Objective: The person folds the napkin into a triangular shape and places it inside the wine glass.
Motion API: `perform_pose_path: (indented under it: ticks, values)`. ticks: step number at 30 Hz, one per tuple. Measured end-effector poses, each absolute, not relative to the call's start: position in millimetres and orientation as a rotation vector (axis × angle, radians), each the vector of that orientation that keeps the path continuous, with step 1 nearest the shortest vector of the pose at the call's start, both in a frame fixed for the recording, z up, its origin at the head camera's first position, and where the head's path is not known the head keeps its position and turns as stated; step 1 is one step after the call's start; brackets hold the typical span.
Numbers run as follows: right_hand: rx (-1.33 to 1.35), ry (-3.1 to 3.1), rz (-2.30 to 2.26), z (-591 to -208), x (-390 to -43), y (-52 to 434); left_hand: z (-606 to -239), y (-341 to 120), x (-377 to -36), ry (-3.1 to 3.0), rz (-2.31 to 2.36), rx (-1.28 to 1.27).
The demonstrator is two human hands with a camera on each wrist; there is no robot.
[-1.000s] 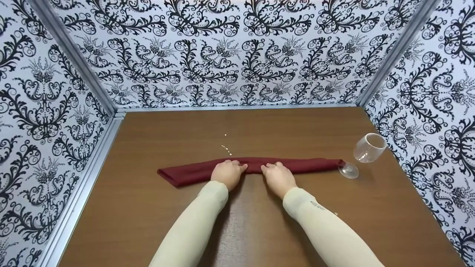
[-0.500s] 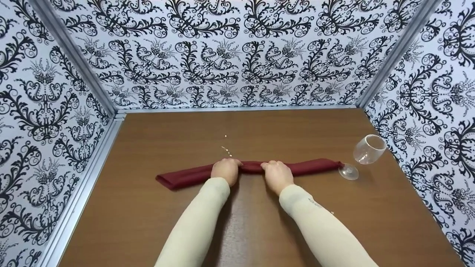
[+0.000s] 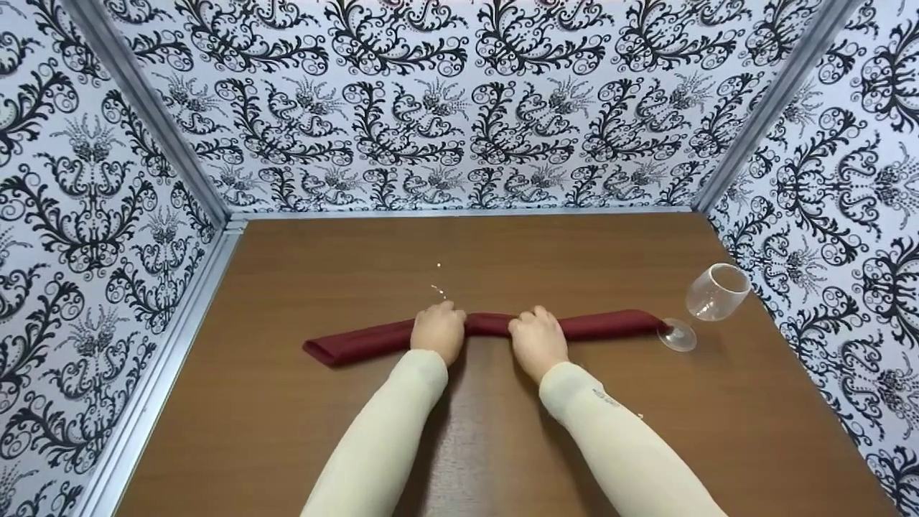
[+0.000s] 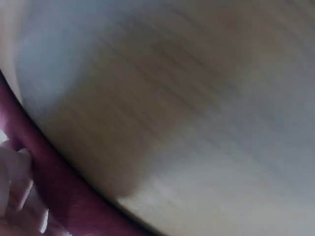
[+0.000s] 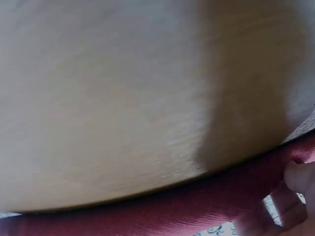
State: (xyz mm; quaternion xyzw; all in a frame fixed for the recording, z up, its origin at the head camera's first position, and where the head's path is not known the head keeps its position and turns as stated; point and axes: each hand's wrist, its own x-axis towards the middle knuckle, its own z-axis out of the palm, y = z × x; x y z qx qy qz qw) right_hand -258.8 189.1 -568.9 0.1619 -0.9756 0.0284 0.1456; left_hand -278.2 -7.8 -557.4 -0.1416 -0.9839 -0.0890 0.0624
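Head view alone shows the wine glass [image 3: 716,291]; both hands' fingers [image 3: 449,313] grip the napkin [image 3: 359,343].

— Any writing you can actually read here?

— Only one trace: a small dark print on the cream-coloured right sleeve [image 3: 610,424], near the wrist. It is too small and blurred to make out a single letter.

— And the black-and-white scroll-patterned walls [image 3: 459,108]?

— Ornament only, no words or numbers. Both wrist views are too blurred to show any text.
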Motion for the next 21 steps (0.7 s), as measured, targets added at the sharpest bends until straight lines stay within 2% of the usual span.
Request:
perform_pose_path:
  ticks: [5,15,21]
  values:
    - [0.489,-2.781,-0.011,-574,-253,188,-560,-12,-267,-2.923,-0.081,-0.566]
    - [0.585,-2.950,-0.153,-576,-240,190,-564,-17,-257,-2.969,0.023,-0.647]
    - [0.563,-3.022,-0.066,-571,-235,191,-560,-17,-258,-3.078,0.002,-0.647]
